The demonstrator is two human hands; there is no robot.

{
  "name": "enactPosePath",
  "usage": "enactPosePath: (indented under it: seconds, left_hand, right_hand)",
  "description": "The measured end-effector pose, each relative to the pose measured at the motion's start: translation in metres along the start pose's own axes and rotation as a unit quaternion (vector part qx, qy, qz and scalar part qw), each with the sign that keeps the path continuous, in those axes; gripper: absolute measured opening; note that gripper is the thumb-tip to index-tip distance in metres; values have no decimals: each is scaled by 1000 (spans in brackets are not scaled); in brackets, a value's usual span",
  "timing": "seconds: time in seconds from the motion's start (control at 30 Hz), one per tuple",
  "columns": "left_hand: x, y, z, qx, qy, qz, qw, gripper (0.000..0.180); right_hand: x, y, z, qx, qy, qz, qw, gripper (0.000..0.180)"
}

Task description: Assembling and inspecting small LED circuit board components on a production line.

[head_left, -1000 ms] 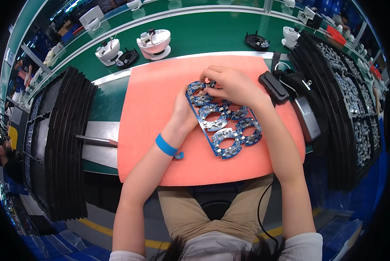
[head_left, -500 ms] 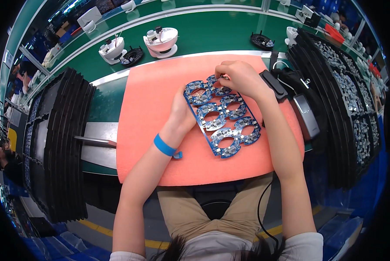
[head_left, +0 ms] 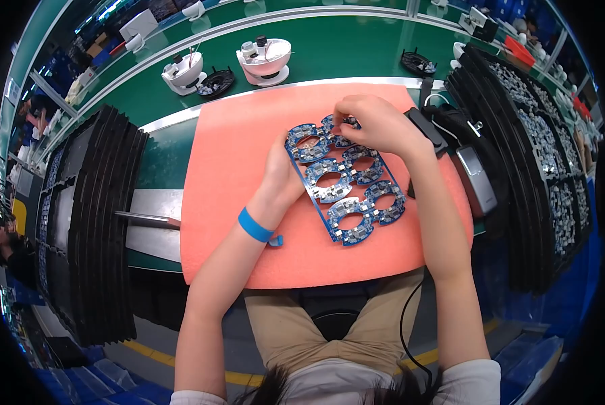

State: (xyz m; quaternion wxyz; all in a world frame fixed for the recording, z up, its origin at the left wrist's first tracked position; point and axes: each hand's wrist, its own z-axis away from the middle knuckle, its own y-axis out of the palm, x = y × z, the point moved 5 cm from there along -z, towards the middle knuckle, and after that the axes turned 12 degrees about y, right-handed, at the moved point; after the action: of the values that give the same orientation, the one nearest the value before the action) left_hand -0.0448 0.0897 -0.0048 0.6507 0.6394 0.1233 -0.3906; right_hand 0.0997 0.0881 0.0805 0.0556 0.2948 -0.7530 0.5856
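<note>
A blue circuit board panel (head_left: 348,177), made up of several ring-shaped boards with large round holes, is held tilted above an orange foam mat (head_left: 238,135). My left hand (head_left: 280,172) grips it along its far left edge, the fingers passing underneath and mostly hidden. A blue band (head_left: 255,225) circles my left wrist. Over the panel's far right corner, my right hand (head_left: 377,125) is closed with fingertips pinched at a board there. Whatever lies between those fingertips is too small to make out.
Black trays stand stacked at left (head_left: 103,223), and more trays with circuit boards (head_left: 542,155) at right. A metal plate (head_left: 155,233) lies left of the mat. White round housings (head_left: 265,64) and black round parts (head_left: 216,83) sit on the green belt beyond. A silver-black device (head_left: 475,179) lies at right.
The white housings and black parts on the green belt have shifted to the right. My right hand has moved slightly at the panel's far corner; my left hand and the panel stay nearly still.
</note>
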Motion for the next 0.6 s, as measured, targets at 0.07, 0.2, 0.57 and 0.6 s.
enactPosePath:
  seconds: [0.07,0.2,0.57,0.6]
  left_hand:
    - [1,-1,-1,-3,2,-6,1000,49]
    - [1,-3,-3,1,8,-6,1000,50]
    - [1,0,-1,-14,6,8,1000,43]
    - [2,0,-1,-7,-3,11,1000,46]
  right_hand:
    - [-8,4,3,78,38,22,996,13]
    - [-5,5,4,71,16,36,997,10]
    - [-9,1,0,56,60,11,997,13]
    - [-7,2,0,56,60,11,997,13]
